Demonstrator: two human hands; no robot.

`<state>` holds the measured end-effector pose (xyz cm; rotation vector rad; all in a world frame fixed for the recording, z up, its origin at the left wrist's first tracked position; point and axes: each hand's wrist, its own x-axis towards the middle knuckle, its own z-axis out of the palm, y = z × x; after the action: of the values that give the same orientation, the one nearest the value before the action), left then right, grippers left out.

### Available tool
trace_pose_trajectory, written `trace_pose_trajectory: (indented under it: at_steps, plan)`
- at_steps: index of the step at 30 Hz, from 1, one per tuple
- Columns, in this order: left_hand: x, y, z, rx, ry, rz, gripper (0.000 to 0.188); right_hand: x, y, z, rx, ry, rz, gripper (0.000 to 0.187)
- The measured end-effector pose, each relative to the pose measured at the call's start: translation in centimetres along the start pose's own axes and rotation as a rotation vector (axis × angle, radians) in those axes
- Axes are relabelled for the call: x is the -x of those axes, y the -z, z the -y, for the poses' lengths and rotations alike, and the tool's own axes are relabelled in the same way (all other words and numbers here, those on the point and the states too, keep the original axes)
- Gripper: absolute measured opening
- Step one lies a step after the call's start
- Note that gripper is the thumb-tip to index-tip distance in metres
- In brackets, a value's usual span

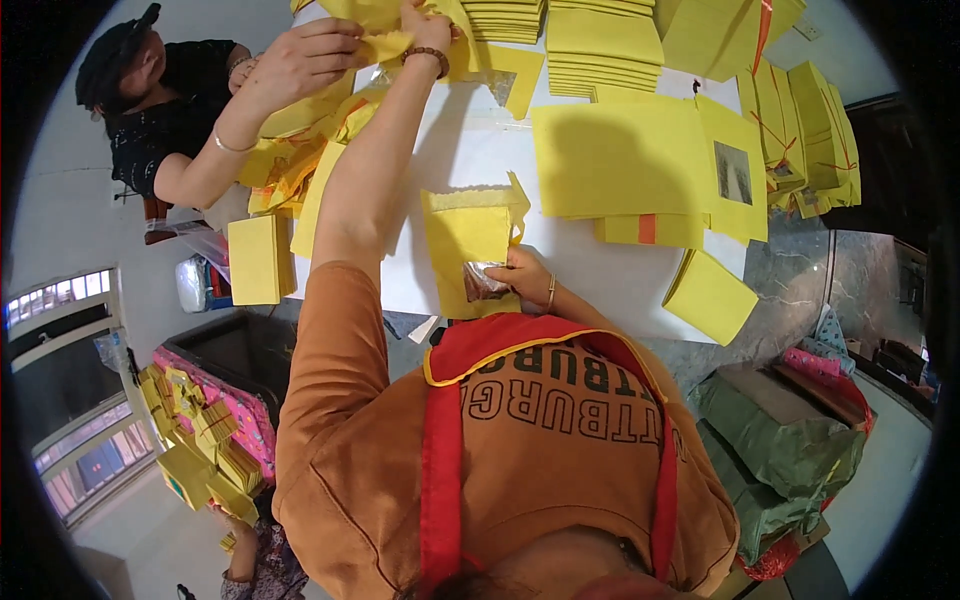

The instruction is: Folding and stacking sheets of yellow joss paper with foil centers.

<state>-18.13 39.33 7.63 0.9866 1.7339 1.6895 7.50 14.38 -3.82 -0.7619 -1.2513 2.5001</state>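
Stretched to the far side of the table, my left hand [428, 30] is closed on yellow paper [385, 15]. Its fingertips are partly hidden by the paper. Close to my chest, my right hand [524, 278] pinches the right edge of a yellow paper sheet [465, 235]. A shiny silver patch [485, 283] shows near that sheet's lower edge, and a torn strip hangs along its right side. Just left of my left hand, a co-worker's hand [315, 55] holds part of the same yellow paper.
Stacked yellow paper [605, 45] stands at the far side of the white table [590, 280]. Large yellow sheets [620, 160] lie right, beside a small yellow pad [710, 297]. Red-tied bundles [785, 130] stand far right. A yellow block [255, 262] sits left. Green sacks [780, 440] lie lower right.
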Motion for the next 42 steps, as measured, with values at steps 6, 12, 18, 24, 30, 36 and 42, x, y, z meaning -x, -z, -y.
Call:
trace_pose_trajectory:
  at_steps: [6, 12, 18, 24, 30, 36, 42]
  plan:
    - [2.9, 2.0, 0.6, -0.813, 0.209, -0.198, 0.05, 0.3, -0.2, 0.2, -0.03, 0.023, -0.021, 0.03]
    - [4.1, 1.1, 3.7, -1.034, -0.66, -0.113, 0.054, -0.4, 0.2, -0.5, -0.058, 0.013, -0.02, 0.03]
    - [8.1, -3.3, 3.8, -1.23, -0.913, 0.702, 0.042, 1.0, -1.1, 2.3, -0.108, -0.038, -0.021, 0.028]
    - [8.3, -3.6, 3.9, -1.333, -0.601, 0.878, 0.031, 1.2, -0.6, 2.7, -0.004, -0.112, -0.041, 0.026]
    - [8.5, -2.3, 3.1, -0.987, -0.449, 0.549, 0.029, 0.5, -0.5, 1.0, -0.099, -0.081, -0.009, 0.031]
    - [9.9, 0.9, -1.4, -0.648, -0.394, 0.344, 0.051, 0.9, -1.4, 3.1, -0.196, 0.058, -0.04, 0.032]
    - [11.8, 5.8, -3.8, -0.549, -0.352, 0.154, 0.052, 1.2, -1.6, 5.5, -0.166, -0.034, -0.11, 0.029]
